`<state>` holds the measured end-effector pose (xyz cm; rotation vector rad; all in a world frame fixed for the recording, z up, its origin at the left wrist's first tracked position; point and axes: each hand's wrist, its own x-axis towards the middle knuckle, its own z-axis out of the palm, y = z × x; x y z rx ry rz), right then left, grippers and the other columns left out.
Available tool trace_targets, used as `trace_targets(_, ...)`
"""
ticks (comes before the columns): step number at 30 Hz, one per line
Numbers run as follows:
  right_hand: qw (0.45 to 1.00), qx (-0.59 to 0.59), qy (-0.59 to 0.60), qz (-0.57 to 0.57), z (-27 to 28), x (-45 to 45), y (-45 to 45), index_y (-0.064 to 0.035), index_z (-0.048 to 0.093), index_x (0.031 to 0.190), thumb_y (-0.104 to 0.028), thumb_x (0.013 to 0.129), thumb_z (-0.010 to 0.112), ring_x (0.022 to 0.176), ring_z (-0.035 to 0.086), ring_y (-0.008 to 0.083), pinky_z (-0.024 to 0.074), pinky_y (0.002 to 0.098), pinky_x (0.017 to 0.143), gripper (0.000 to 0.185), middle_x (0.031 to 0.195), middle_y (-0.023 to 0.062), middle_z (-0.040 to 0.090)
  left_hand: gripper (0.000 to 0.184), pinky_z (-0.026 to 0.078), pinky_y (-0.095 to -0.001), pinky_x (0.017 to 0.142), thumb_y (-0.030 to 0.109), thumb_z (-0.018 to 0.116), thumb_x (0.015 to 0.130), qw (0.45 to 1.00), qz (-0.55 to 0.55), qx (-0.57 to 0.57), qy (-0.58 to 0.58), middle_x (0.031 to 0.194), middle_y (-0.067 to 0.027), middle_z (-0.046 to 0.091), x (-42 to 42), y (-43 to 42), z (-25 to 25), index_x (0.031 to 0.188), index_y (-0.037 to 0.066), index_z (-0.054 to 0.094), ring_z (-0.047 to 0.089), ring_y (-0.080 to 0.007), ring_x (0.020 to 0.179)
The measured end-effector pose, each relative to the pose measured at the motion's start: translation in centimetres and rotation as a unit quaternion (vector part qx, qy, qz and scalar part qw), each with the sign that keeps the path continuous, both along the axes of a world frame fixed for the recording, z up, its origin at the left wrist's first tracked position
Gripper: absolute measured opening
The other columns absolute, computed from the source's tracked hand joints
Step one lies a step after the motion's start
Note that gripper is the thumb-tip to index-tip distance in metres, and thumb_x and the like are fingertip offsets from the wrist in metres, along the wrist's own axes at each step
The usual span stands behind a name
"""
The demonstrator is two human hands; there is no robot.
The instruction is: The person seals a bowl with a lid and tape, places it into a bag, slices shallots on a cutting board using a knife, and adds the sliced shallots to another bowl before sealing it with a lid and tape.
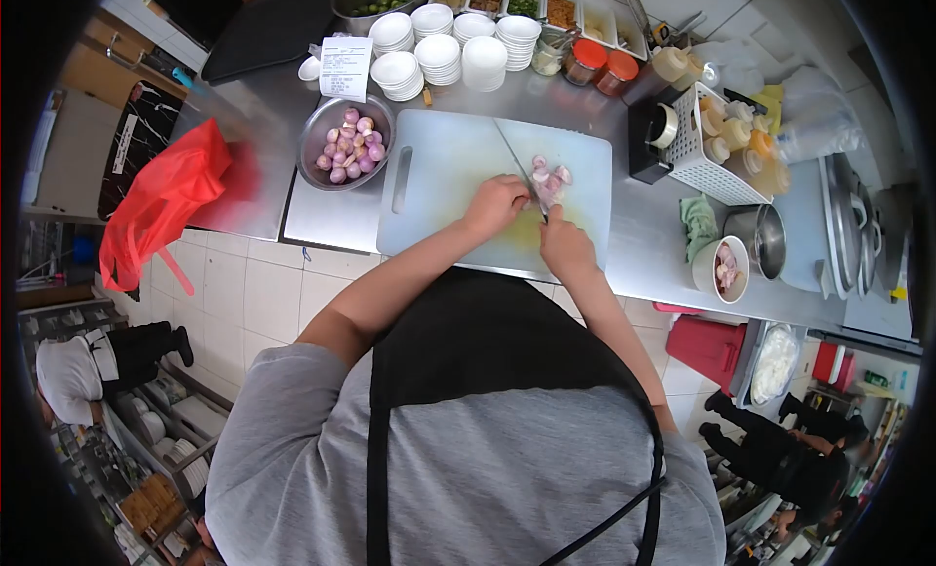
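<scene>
A knife (511, 147) lies slantwise over the white cutting board (444, 156), its blade pointing away from me. My right hand (566, 246) is closed around its handle. Close to the blade's left side, my left hand (499, 203) has its fingers curled together over the board; whatever they pinch is too small and hidden to name. Just right of the blade sits a small pile of peeled, cut shallots (552, 181). A metal bowl (305, 147) of whole purple shallots (349, 149) stands left of the board.
Stacked white dishes (437, 57) and a receipt (345, 67) stand behind the board. To the right are red-lidded jars (585, 61), a white basket (710, 142) of bottles, a green cloth (697, 227) and a white bowl (720, 278) with shallot pieces. A red bag (161, 210) hangs left. Other people are behind.
</scene>
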<state>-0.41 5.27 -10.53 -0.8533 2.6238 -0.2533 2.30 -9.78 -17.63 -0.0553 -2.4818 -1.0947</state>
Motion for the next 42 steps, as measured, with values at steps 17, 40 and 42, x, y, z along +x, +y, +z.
trace_targets(17,0.999,-0.017,0.03,-0.015,-2.0,0.8,0.2,-0.0006,0.038,0.091,-0.024,0.086,0.045,0.061,0.058,0.0408,0.047,0.0477,0.054,0.025,0.065,0.0231,0.058,0.002,0.046,-0.0369,0.063,0.002,0.059,0.066,1.0,0.013,0.019,0.002,0.069,-0.0117,0.056,0.1,-0.1,-0.1,0.068,0.002,0.059,0.055,-0.0294,0.068)
trace_targets(40,1.0,0.007,0.029,-0.004,-1.7,0.6,-0.1,0.0009,0.039,0.092,-0.02,0.086,0.041,0.062,0.06,0.0393,0.0483,0.0467,0.054,0.022,0.067,0.0229,0.059,0.005,0.046,-0.0362,0.062,0.002,0.059,0.067,0.996,0.017,0.082,-0.012,0.073,-0.0122,0.058,0.4,-0.2,-0.2,0.071,0.001,0.06,0.056,-0.0303,0.068)
trace_targets(42,1.0,0.002,0.03,0.01,0.0,0.5,-0.3,0.0008,0.038,0.093,-0.02,0.086,0.041,0.063,0.06,0.0393,0.0484,0.0464,0.055,0.022,0.067,0.0233,0.059,0.005,0.046,-0.0363,0.062,0.002,0.059,0.067,0.996,0.018,0.092,-0.015,0.073,-0.0122,0.058,0.3,-0.1,-0.1,0.072,0.001,0.06,0.056,-0.0304,0.068)
